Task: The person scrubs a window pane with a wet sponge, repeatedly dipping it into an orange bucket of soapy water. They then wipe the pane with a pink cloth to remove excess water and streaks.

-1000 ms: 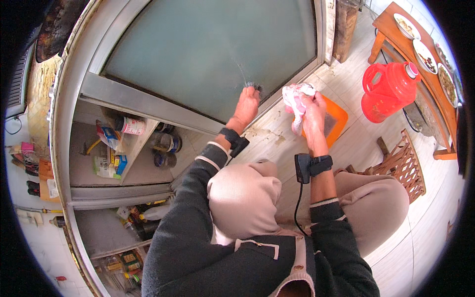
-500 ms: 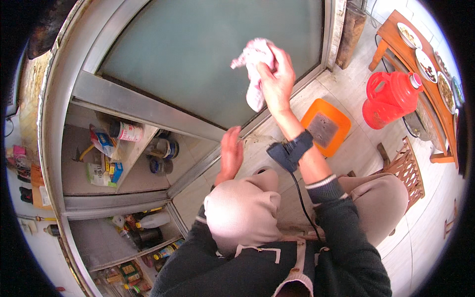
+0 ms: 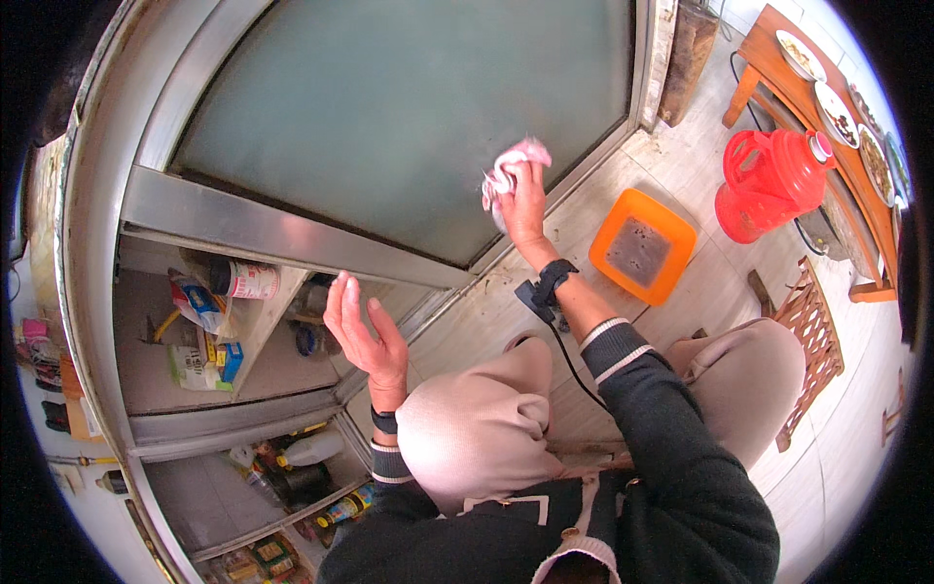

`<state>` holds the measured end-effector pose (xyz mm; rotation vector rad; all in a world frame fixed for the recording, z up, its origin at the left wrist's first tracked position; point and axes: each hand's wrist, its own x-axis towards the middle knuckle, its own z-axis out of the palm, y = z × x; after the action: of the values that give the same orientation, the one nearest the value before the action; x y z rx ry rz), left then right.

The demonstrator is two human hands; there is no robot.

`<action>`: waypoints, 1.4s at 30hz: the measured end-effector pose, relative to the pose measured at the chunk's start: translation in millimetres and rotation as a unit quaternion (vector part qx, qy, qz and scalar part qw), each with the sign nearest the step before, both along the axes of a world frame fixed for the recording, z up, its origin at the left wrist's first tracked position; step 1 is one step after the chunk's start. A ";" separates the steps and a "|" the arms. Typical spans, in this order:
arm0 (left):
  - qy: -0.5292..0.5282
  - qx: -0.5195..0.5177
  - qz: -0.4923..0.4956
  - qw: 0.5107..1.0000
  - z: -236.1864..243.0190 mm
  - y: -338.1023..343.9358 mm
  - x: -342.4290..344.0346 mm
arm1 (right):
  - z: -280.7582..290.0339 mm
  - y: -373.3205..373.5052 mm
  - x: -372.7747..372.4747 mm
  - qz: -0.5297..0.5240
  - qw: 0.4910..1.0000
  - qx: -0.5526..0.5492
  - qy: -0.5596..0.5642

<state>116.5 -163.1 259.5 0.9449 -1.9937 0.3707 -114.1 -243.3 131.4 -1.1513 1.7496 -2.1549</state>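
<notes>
A crumpled pink-and-white cloth point(image 3: 506, 177) is bunched under my right hand point(image 3: 526, 216), pressed against the lower right part of a frosted glass sliding door panel point(image 3: 389, 127). My fingers wrap round the cloth. My left hand point(image 3: 364, 336) is raised near the panel's metal frame point(image 3: 282, 232), fingers stretched out, holding nothing. Whether its fingertips touch the frame I cannot tell. Behind that hand, the open part of the cabinet shows a shelf with a jar point(image 3: 251, 280) and several packets.
An orange basin point(image 3: 683, 275) with dark water stands on the floor right of my right hand. Beyond it are a red thermos flask point(image 3: 773, 185) and a wooden table point(image 3: 764, 49) with several plates of food. Bottles point(image 3: 313, 450) lie on the lower shelf. A brown woven stool point(image 3: 812, 355) is beside my knee.
My right hand has moved down the glass with the cloth, nearer the panel's lower edge. My left hand has risen to the left, up to the metal frame.
</notes>
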 end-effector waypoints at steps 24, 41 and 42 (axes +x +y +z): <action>-0.111 -0.261 0.033 0.958 65.0 -110.8 -6.0 | -58.2 -14.9 2.4 0.005 0.986 -0.017 -0.165; -0.151 -0.356 0.101 0.917 64.2 -122.5 -16.3 | -130.7 -73.1 -72.3 -0.185 0.902 0.090 -0.379; -0.151 -0.356 0.096 0.917 64.5 -122.3 -16.9 | -125.5 -69.8 -65.7 -0.149 0.886 0.074 -0.434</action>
<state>99.7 -285.4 324.0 0.6258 -1.8002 1.3195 -179.8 -313.1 5.9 0.1743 1.6341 -2.1038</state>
